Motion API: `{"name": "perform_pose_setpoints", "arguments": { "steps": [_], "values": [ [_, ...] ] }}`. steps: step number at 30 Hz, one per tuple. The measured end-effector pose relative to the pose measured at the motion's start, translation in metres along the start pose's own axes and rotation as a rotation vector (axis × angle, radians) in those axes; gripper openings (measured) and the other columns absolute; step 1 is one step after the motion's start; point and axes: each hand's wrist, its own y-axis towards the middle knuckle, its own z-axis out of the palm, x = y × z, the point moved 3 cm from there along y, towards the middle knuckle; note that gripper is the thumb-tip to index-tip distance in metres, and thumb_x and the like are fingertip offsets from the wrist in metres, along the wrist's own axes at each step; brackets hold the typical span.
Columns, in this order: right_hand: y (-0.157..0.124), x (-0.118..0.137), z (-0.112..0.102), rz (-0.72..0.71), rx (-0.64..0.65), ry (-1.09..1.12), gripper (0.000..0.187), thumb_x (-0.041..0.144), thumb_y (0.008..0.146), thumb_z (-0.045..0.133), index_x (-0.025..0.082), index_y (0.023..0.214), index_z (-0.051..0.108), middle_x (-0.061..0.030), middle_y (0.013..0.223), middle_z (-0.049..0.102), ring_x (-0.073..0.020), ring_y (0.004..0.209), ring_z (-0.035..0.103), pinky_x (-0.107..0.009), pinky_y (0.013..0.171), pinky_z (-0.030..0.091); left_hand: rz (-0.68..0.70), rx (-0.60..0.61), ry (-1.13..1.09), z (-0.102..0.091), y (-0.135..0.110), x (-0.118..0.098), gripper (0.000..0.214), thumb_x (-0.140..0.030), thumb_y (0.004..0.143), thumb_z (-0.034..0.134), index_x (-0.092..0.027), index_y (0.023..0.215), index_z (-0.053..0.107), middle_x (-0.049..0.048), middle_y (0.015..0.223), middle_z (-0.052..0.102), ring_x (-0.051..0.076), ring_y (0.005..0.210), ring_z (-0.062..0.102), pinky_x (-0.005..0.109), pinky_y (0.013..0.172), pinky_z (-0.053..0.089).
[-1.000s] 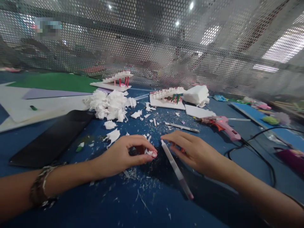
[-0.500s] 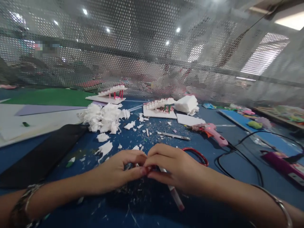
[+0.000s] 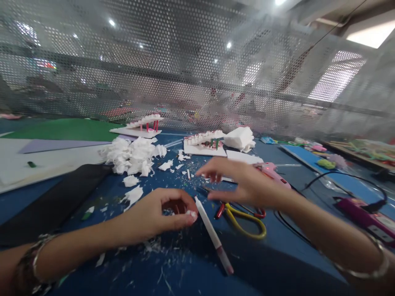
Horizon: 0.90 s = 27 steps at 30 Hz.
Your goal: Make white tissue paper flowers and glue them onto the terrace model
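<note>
My left hand (image 3: 163, 211) pinches a small white crumpled piece of paper (image 3: 191, 214) with a reddish tint between thumb and fingertips. My right hand (image 3: 237, 181) hovers over the table with its fingers apart, nothing in them, slightly smeared by motion. Below it lie scissors (image 3: 247, 224) with yellow and red handles. A white marker-like stick (image 3: 212, 234) with a reddish lower part lies just right of my left hand. Behind my right hand is a pink hot glue gun (image 3: 276, 176), partly covered.
A heap of crumpled white tissue (image 3: 132, 156) sits left of centre among paper scraps. Two small stair models (image 3: 145, 125) stand at the back beside a tissue pack (image 3: 239, 139). A black flat case (image 3: 55, 201) lies left; a purple power strip (image 3: 367, 216) with cables lies right.
My right hand has left my left hand, moving up and forward, its fingers spreading. The left hand keeps the small piece. The stick and the scissors' yellow handle now show.
</note>
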Motion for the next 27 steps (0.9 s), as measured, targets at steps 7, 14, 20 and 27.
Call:
{"name": "perform_pose_setpoints", "arguments": {
  "steps": [7, 14, 20, 27],
  "values": [
    [0.022, -0.132, -0.018, 0.518, 0.020, -0.513, 0.035, 0.024, 0.083, 0.051, 0.015, 0.116, 0.045, -0.0095, 0.115, 0.050, -0.0198, 0.098, 0.052, -0.039, 0.081, 0.045, -0.101, -0.055, 0.008, -0.002, -0.001, 0.011, 0.025, -0.037, 0.075, 0.052, -0.019, 0.091, 0.061, -0.0003, 0.079, 0.059, 0.011, 0.066, 0.052, 0.022, 0.063, 0.041],
    [0.034, -0.155, 0.005, 0.598, 0.122, -0.700, 0.028, 0.029, 0.085, 0.048, 0.016, 0.109, 0.050, -0.0069, 0.109, 0.054, -0.0170, 0.090, 0.056, -0.037, 0.075, 0.047, -0.042, 0.049, -0.126, -0.003, -0.002, 0.016, 0.018, -0.036, 0.074, 0.057, -0.019, 0.079, 0.060, -0.0027, 0.068, 0.060, 0.010, 0.064, 0.055, 0.023, 0.065, 0.041],
    [0.046, -0.144, 0.007, 0.582, 0.113, -0.805, 0.030, 0.029, 0.085, 0.048, 0.016, 0.112, 0.049, -0.0075, 0.112, 0.052, -0.0182, 0.094, 0.054, -0.039, 0.077, 0.047, 0.089, -0.020, -0.053, -0.008, -0.001, 0.009, 0.013, -0.031, 0.073, 0.058, -0.018, 0.072, 0.059, 0.0004, 0.081, 0.059, 0.012, 0.074, 0.053, 0.024, 0.068, 0.040],
    [0.058, -0.155, 0.012, 0.644, 0.124, -0.893, 0.029, 0.029, 0.085, 0.048, 0.015, 0.110, 0.049, -0.0071, 0.109, 0.053, -0.0173, 0.091, 0.056, -0.037, 0.075, 0.047, 0.042, -0.036, 0.031, -0.013, -0.001, 0.007, 0.017, -0.033, 0.074, 0.055, -0.017, 0.078, 0.057, -0.0013, 0.072, 0.055, 0.011, 0.066, 0.049, 0.023, 0.062, 0.039]
  ]
}}
